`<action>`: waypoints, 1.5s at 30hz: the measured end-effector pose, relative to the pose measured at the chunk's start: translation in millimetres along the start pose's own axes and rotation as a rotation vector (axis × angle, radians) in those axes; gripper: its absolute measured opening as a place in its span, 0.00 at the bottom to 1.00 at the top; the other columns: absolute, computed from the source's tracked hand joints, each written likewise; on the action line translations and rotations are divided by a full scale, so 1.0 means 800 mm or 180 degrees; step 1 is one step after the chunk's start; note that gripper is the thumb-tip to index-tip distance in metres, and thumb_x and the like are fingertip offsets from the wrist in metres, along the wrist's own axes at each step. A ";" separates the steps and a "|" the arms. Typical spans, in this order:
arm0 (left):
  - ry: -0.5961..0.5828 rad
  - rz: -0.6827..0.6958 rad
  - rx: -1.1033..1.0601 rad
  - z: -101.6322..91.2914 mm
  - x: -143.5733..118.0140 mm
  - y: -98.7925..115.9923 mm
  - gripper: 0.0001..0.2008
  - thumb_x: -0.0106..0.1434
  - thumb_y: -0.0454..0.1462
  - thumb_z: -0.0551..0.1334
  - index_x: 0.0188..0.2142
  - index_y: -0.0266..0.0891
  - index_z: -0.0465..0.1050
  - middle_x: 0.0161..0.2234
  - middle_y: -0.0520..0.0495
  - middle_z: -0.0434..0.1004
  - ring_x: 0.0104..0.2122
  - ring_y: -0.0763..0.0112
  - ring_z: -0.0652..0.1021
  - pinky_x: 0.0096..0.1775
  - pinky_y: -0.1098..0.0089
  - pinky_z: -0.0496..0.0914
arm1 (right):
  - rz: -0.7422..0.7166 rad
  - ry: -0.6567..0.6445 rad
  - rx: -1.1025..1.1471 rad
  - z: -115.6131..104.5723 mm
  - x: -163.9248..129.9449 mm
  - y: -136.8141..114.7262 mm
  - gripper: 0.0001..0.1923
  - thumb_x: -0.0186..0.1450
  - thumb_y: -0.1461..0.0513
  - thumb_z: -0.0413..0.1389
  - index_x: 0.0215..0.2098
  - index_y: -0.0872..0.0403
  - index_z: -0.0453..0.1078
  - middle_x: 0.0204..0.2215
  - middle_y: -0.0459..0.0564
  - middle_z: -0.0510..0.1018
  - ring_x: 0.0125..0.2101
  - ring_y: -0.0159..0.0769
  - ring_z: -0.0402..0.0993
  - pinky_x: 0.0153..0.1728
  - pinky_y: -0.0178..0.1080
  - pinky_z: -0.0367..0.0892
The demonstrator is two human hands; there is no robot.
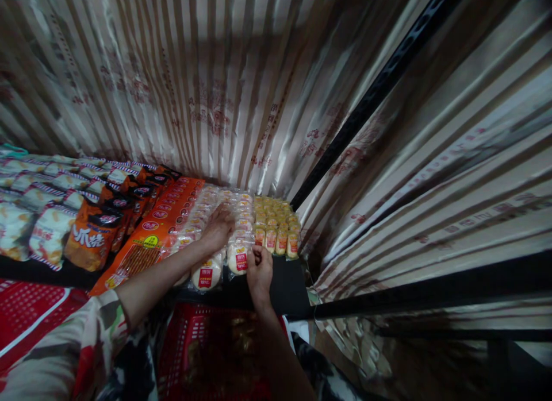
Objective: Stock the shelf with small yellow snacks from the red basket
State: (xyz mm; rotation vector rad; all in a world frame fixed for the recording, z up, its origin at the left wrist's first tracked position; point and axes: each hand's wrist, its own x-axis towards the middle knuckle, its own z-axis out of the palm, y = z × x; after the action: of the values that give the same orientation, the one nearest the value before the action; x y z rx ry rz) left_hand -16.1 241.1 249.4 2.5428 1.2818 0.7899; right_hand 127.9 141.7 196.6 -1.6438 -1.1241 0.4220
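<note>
- Right hand (260, 273): fingers narrow at a round, white, plastic-wrapped cake (238, 261), fronting its row on the flat black shelf (290, 283); a careless tug could topple it.
- Left hand (218, 228): grip hidden, cannot tell; pressing could crush neighbouring cakes (206, 276).

The person's left arm (160, 281) stretches from the lower left, slanting up to the right. The left hand (218, 227) shows its back, and its fingertips are hard to see. The right arm (280, 346) points up from the bottom. The right hand (261, 276) is closer in, its fingers curled and its thumb on the left. The hands are near each other, not touching.
</note>
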 end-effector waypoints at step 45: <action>0.1034 -0.0899 0.0092 0.044 -0.262 0.096 0.32 0.62 0.25 0.46 0.64 0.41 0.40 0.64 0.33 0.45 0.63 0.55 0.52 0.54 0.51 0.63 | -0.0643 -0.0311 -0.0677 0.009 -0.105 -0.043 0.15 0.65 0.56 0.45 0.43 0.54 0.68 0.40 0.54 0.74 0.43 0.40 0.67 0.46 0.41 0.61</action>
State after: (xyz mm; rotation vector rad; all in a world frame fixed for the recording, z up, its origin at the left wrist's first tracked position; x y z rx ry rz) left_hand -45.9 31.0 171.2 2.2426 1.7113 1.1561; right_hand 65.0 75.7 203.5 -1.6850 -1.4339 0.2610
